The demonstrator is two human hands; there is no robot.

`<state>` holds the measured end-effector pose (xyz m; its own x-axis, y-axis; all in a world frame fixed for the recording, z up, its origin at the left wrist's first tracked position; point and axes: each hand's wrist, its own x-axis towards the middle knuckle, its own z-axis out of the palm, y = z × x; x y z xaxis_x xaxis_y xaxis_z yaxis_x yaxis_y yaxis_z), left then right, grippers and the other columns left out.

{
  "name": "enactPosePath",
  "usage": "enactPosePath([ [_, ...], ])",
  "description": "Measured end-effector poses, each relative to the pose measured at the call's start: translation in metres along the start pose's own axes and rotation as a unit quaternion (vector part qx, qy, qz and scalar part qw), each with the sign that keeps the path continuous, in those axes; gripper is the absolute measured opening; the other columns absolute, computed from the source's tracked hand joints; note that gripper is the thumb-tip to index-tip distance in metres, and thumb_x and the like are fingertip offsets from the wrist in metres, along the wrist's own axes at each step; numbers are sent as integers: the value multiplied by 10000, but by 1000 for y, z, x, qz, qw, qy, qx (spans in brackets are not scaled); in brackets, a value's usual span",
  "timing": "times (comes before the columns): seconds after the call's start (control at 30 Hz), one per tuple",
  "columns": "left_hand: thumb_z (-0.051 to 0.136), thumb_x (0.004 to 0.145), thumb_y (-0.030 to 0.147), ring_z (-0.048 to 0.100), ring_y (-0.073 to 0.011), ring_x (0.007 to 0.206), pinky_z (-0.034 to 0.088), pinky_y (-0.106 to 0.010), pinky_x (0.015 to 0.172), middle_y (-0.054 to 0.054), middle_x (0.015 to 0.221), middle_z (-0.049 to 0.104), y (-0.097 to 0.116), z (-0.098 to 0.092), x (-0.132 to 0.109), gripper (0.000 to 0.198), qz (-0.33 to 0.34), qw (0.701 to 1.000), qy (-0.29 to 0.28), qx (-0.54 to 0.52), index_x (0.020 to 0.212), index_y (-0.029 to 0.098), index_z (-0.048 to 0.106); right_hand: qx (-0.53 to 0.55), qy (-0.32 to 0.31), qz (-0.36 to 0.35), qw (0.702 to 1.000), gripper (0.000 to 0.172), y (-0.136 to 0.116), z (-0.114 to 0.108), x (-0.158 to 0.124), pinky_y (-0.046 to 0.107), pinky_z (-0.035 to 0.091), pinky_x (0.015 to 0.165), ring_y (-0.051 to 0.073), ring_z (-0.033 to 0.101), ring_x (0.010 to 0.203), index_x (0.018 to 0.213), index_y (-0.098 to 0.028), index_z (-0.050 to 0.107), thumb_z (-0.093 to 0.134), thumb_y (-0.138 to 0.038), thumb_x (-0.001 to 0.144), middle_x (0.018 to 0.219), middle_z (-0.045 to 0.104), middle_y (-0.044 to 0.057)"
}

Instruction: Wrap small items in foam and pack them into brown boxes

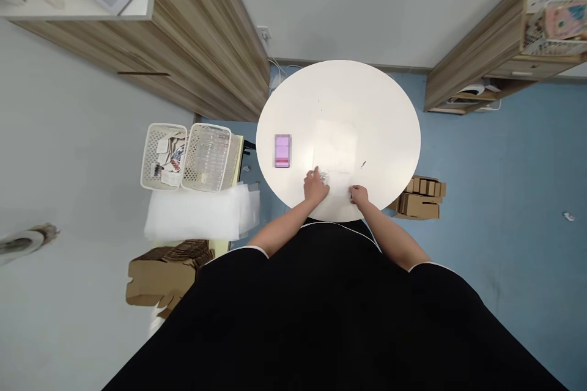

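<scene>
Fingers of the left hand (pixel 316 175) are spread and curled down onto a small clear plastic piece (pixel 323 178) near the bench's near edge, just left of its middle; whether they grip it or only touch it is too small to tell. The left hand (pixel 315 186) is plainly the nearer one, with the piece just beyond and to the right of its fingertips. Its long axis seems to run across the bench, parallel to the near edge (the glare and blur leave this uncertain). The right hand (pixel 359 195) rests at the near edge, well to the right of the piece, with its fingers bunched; nothing shows in them, though I cannot tell if they are closed on anything. A pale sheet (pixel 334 153) lies on the round white bench (pixel 339 88), running from just beyond the hands toward the far edge, and a pink card (pixel 282 151) sits by the left edge. Off the bench's left edge stand two white mesh baskets (pixel 190 157), with flattened cardboard boxes (pixel 416 198) on the floor by the right edge.
</scene>
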<state>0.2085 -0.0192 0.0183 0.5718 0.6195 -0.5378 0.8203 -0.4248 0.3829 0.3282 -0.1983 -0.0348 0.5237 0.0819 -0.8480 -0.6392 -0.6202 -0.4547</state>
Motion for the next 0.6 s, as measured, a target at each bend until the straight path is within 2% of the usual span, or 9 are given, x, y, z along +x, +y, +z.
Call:
enactPosePath([
  [0.1, 663, 855, 344, 456, -366, 1381, 432, -430, 1071, -180, 1604, 365, 29, 21, -1, 806, 14, 998, -53, 16, 1574, 218, 322, -37, 34, 1, 999, 142, 0, -1, 7, 266, 511, 528, 137, 548, 596, 928, -197, 687, 712, -234, 794, 773, 655, 24],
  [0.23, 660, 884, 381, 454, -373, 1383, 429, -442, 1064, -206, 1605, 348, 39, 43, 4, 778, 5, 997, -68, 32, 1564, 209, 324, -77, 45, -10, 996, 91, 4, -3, 13, 264, 513, 538, 135, 554, 598, 887, -202, 705, 698, -219, 797, 781, 671, 27],
  [0.37, 705, 864, 506, 419, -389, 1417, 413, -464, 1093, -193, 1640, 300, 27, 52, 7, 853, -6, 997, -68, 26, 1570, 234, 312, -116, 47, -28, 992, 92, 8, -4, 20, 293, 534, 580, 151, 581, 620, 890, -205, 718, 676, -235, 814, 815, 694, 41],
  [0.47, 723, 842, 585, 374, -394, 1457, 397, -464, 1120, -172, 1682, 234, 10, 48, 5, 939, -3, 997, -77, 27, 1599, 256, 275, -79, 42, -28, 996, 108, 12, -4, 24, 294, 542, 625, 163, 604, 669, 895, -204, 717, 677, -238, 802, 804, 691, 39],
  [0.53, 723, 855, 544, 352, -385, 1471, 383, -463, 1138, -148, 1708, 191, -3, 41, 5, 931, 34, 994, -91, 43, 1616, 270, 262, -43, 36, -34, 998, 127, 14, -4, 25, 285, 545, 661, 168, 624, 724, 912, -207, 714, 671, -236, 796, 827, 697, 38],
  [0.6, 721, 870, 424, 339, -379, 1473, 360, -478, 1156, -114, 1727, 166, -10, 35, 9, 896, 110, 985, -111, 75, 1629, 299, 261, -30, 35, -41, 998, 140, 15, -5, 25, 278, 546, 691, 167, 639, 771, 926, -207, 711, 660, -236, 798, 862, 706, 41],
])
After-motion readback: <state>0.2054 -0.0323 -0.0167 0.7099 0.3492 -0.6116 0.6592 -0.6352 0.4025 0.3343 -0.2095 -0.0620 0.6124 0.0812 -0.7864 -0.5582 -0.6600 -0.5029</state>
